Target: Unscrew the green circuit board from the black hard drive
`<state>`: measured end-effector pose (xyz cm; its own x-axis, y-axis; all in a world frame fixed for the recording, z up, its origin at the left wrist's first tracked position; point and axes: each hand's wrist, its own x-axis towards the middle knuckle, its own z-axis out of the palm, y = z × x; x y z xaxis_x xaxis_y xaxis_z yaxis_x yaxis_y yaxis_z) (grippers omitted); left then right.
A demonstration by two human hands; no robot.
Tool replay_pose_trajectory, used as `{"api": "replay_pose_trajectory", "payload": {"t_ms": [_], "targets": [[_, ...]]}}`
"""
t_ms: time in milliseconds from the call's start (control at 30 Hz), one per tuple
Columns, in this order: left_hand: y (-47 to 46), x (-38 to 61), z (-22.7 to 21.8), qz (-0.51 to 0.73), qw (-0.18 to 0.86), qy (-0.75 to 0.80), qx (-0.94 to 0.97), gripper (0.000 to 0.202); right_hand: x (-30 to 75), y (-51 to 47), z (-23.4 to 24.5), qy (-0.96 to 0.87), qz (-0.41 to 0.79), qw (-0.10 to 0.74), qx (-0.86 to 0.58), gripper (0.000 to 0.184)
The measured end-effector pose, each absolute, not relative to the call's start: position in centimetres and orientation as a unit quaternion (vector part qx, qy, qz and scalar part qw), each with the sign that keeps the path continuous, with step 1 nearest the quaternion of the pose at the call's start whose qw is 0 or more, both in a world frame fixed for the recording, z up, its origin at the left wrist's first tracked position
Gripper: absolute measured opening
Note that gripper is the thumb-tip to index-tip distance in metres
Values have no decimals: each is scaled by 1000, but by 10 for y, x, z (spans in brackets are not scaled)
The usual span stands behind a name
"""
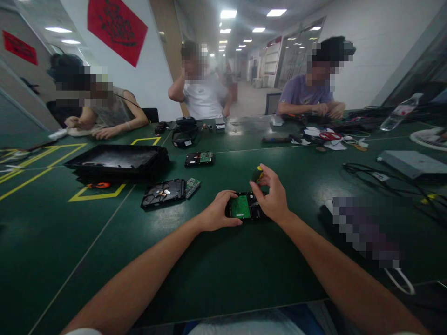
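A hard drive [240,207] with a green circuit board facing up lies on the green table in front of me. My left hand [220,211] grips its left end, thumb along the near edge and fingers along the far edge. In my right hand [274,195] is a small screwdriver [257,174] with a dark and yellow handle, held upright over the drive's right end. Its tip is hidden by my fingers. To the left lie another hard drive [164,193] and a loose circuit board [193,187] touching or close to it. A third drive [199,159] sits farther back.
Stacked black trays [117,160] stand at left, an orange item beneath. A pixelated object [363,230], black cables [380,179] and a grey box [415,163] are at right. A plastic bottle [401,111] stands tilted-looking farther back. Three people sit across the table.
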<state>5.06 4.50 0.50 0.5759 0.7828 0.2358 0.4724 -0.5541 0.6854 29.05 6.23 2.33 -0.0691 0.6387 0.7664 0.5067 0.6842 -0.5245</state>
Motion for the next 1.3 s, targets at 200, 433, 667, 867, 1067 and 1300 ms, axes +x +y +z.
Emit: {"api": "replay_pose_trajectory", "payload": {"t_ms": [200,433,667,867,1067,1300], "targets": [[43,52,7,270,283,382,837,78,290,62,23,-730,64,557,-390,63],[44,52,6,265,283,384,838,78,289,62,23,-738,73,547,-389,65],[44,51,4,266,285,382,837,80,287,60,25,-751,85,529,-385,68],[46,50,3,265,288,371,842,84,289,60,27,-751,58,532,-386,69],[49,49,4,264,299,365,841,87,290,59,29,-750,38,530,-394,68],[48,49,11,252,317,369,837,90,287,57,33,-764,26,516,-387,65]]}}
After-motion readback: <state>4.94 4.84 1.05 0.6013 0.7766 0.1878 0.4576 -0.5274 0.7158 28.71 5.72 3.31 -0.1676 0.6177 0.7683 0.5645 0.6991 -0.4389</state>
